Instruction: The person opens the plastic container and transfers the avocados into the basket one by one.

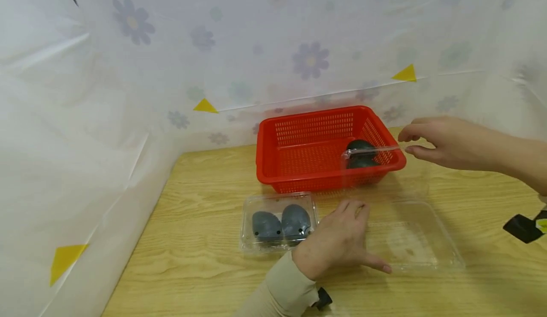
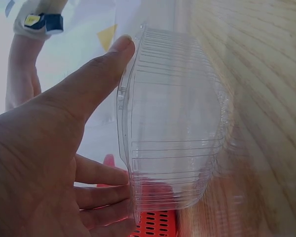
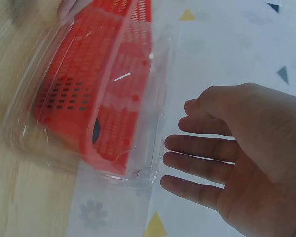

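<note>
My left hand (image 1: 337,243) reaches over the near left side of a clear plastic clamshell box (image 1: 414,243) on the table. In the left wrist view, its extended thumb and its fingers touch the box's rim (image 2: 124,106). The clear lid (image 1: 384,184) stands raised at the back, in front of the basket. Beside the lid's upper right edge is my right hand (image 1: 448,141), fingers loosely extended and holding nothing. The right wrist view shows a small gap between its fingertips and the clear plastic (image 3: 158,123). No contents show inside this box.
A red perforated basket (image 1: 307,179) stands behind, with two dark oval, avocado-like items (image 1: 361,148) at its right end. Left of my left hand, a closed clear box (image 1: 278,198) holds two similar dark items (image 1: 296,219). Flower-patterned sheeting (image 1: 256,46) borders the wooden table.
</note>
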{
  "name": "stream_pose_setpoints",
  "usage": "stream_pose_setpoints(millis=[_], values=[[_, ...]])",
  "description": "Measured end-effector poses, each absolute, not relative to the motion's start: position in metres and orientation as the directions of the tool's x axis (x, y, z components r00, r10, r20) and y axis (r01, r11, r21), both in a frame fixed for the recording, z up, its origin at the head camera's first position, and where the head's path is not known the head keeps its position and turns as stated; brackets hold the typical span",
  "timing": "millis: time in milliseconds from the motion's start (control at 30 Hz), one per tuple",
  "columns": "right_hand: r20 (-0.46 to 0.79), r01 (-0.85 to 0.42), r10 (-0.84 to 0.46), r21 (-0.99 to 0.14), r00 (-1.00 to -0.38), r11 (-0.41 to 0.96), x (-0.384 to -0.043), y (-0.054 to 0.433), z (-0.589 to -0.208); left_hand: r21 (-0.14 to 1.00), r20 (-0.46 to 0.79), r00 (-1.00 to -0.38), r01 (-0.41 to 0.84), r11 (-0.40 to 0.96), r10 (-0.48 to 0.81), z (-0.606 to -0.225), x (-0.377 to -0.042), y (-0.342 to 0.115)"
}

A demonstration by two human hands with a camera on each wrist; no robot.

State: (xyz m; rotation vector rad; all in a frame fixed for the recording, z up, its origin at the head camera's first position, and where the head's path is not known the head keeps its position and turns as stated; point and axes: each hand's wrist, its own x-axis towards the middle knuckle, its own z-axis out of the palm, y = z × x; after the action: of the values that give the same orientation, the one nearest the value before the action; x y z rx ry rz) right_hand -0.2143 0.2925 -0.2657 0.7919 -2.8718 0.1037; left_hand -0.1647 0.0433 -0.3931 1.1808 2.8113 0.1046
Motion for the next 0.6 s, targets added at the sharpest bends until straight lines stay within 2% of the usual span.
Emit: stream_pose_setpoints(millis=[133,233,333,500,600], values=[[0.283,-0.548,-0.531,0.022,-0.799,0.836,-0.196,0.299,-0.275,0.070,-0.036,-0.693,0.717,0.693,0.720,-0.393,-0.164,0.044],[0.304,-0.555,-0.536,0.029,-0.788,0.832,-0.184,0.301,-0.283,0.071,-0.036,-0.692,0.718,0.692,0.721,-0.393,-0.164,0.044],[0.276,-0.538,-0.517,0.000,-0.810,0.843,-0.172,0.300,-0.291,0.071,-0.030,-0.688,0.722,0.688,0.725,-0.393,-0.164,0.044],[0.160,-0.491,-0.475,-0.072,-0.865,0.868,-0.153,0.297,-0.309,0.068,-0.014,-0.685,0.726,0.684,0.729,-0.394,-0.164,0.043],[0.109,-0.490,-0.480,-0.101,-0.871,0.866,-0.144,0.296,-0.325,0.078,-0.014,-0.687,0.723,0.686,0.726,-0.394,-0.163,0.043]])
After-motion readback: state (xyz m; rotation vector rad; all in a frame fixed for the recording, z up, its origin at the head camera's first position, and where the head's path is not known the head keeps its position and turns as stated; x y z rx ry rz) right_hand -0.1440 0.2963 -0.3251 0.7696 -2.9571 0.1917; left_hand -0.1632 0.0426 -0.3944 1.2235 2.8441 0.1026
